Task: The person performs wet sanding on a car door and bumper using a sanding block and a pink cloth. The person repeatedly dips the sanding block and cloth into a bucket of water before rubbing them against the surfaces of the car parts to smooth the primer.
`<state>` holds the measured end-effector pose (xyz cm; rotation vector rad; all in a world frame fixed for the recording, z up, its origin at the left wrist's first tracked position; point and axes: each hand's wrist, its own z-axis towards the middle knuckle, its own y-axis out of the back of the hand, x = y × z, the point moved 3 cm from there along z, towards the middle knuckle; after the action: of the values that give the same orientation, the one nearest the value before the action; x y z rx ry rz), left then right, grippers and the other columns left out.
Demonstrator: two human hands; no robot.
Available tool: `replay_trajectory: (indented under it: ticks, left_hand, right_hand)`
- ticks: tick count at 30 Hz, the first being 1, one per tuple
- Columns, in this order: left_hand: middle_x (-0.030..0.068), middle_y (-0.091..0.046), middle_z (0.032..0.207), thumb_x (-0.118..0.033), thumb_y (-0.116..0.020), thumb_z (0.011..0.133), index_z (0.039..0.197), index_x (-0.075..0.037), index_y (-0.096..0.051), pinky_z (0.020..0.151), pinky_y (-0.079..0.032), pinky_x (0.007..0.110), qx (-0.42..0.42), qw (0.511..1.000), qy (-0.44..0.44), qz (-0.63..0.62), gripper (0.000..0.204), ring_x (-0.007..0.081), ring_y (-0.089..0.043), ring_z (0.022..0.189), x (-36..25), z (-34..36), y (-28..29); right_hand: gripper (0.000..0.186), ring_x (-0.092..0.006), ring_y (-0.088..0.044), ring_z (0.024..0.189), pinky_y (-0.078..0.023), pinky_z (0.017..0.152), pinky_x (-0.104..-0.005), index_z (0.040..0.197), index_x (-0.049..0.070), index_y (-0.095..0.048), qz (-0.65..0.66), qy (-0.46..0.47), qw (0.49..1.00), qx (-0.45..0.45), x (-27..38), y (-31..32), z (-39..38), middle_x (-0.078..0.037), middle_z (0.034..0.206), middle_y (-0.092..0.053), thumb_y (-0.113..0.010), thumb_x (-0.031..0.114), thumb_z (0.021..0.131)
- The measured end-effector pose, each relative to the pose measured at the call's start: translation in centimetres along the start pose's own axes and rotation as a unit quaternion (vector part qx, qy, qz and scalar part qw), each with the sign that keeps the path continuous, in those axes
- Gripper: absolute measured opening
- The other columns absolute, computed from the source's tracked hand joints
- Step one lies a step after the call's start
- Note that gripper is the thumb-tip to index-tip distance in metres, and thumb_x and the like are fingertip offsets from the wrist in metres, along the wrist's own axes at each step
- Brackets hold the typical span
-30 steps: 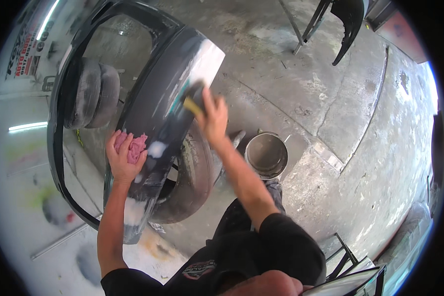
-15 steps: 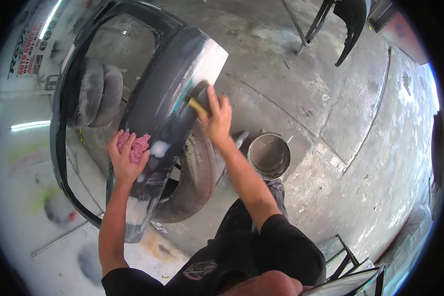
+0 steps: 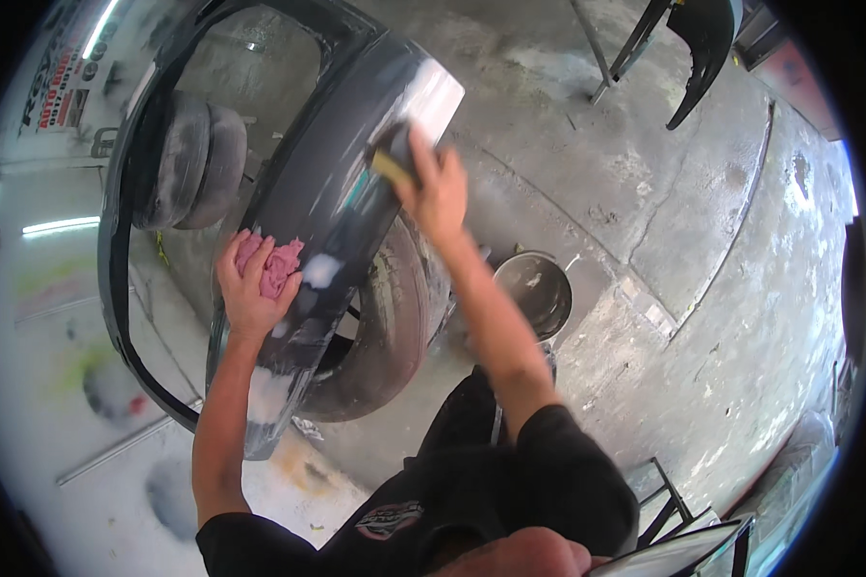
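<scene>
A dark grey car door (image 3: 303,178) with pale patches lies slantwise before me, its window frame on the left. My left hand (image 3: 250,303) is closed around a crumpled pink cloth (image 3: 281,266) and rests on the lower half of the panel. Farther up, near the panel's whitish far right corner, my right hand (image 3: 441,197) grips a sanding block (image 3: 392,167) with a yellow side and a dark sheet around it. The block lies against the door's surface, and motion blurs it and the fingers.
Under the door lies a worn tire (image 3: 399,322); more tires (image 3: 175,163) show through the window opening. A round bucket (image 3: 534,291) stands on the concrete floor right of my forearm. At the far right, a black curved body panel (image 3: 707,53) is beside a metal stand (image 3: 608,82).
My right hand and the sanding block have moved up along the panel toward its far end. The left hand stays on the cloth. The whole view has shifted slightly.
</scene>
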<state>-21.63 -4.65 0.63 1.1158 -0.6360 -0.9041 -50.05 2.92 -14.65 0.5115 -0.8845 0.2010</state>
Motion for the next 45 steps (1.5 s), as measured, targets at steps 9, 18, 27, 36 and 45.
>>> replay_trajectory:
  ticks: [9, 18, 27, 36, 45]
  left_hand:
    - [0.0222, -0.049, 0.143, -0.029, -0.089, 0.073, 0.133, -0.012, -0.064, 0.109, -0.043, 0.054, -0.001, 1.0, 0.005, 0.0, 0.067, 0.044, -0.05, 0.13, 0.4, -0.1, 0.0]
    - [0.0237, -0.049, 0.142, -0.026, -0.088, 0.074, 0.135, -0.011, -0.062, 0.11, -0.042, 0.054, 0.003, 1.0, -0.021, -0.013, 0.068, 0.0447, -0.05, 0.13, -0.4, 1.2, -0.5]
    - [0.0227, -0.049, 0.142, -0.029, -0.089, 0.073, 0.131, -0.01, -0.064, 0.108, -0.043, 0.054, -0.005, 1.0, -0.008, 0.0, 0.066, 0.0442, -0.05, 0.129, 0.0, 0.2, 0.2]
    - [0.0218, -0.05, 0.141, -0.032, -0.089, 0.072, 0.13, -0.011, -0.065, 0.107, -0.044, 0.055, -0.011, 1.0, -0.001, -0.001, 0.066, 0.0449, -0.05, 0.129, 0.4, -0.1, -0.1]
    - [0.0215, -0.049, 0.141, -0.032, -0.089, 0.072, 0.13, -0.012, -0.065, 0.107, -0.044, 0.055, -0.001, 1.0, -0.009, -0.004, 0.067, 0.0444, -0.049, 0.129, -0.3, 1.2, -0.5]
  right_hand:
    - [0.08, -0.0388, -0.063, 0.091, -0.052, 0.076, -0.0487, 0.153, 0.028, -0.051, -0.051, -0.021, 0.998, 0.024, 1.7, -1.1, 2.9, -0.019, 0.105, -0.059, -0.084, 0.029, 0.08]
    - [0.072, -0.0408, -0.066, 0.086, -0.056, 0.074, -0.0489, 0.152, 0.027, -0.049, -0.092, -0.065, 0.993, 0.019, -4.0, 0.4, 13.8, -0.019, 0.104, -0.061, -0.079, 0.033, 0.087]
    - [0.084, -0.0338, -0.063, 0.094, -0.052, 0.077, -0.0478, 0.154, 0.035, -0.049, -0.049, 0.006, 0.996, 0.074, 3.1, 0.3, 1.2, -0.015, 0.104, -0.059, -0.085, 0.03, 0.078]
    - [0.074, -0.0379, -0.066, 0.088, -0.054, 0.075, -0.0493, 0.152, 0.028, -0.051, -0.092, -0.036, 0.993, 0.067, 2.4, -0.6, 8.2, -0.019, 0.102, -0.061, -0.082, 0.035, 0.084]
    - [0.071, -0.0396, -0.067, 0.087, -0.057, 0.076, -0.0476, 0.15, 0.029, -0.051, -0.111, -0.083, 0.989, 0.055, -4.0, 0.0, 15.6, -0.02, 0.108, -0.062, -0.08, 0.034, 0.086]
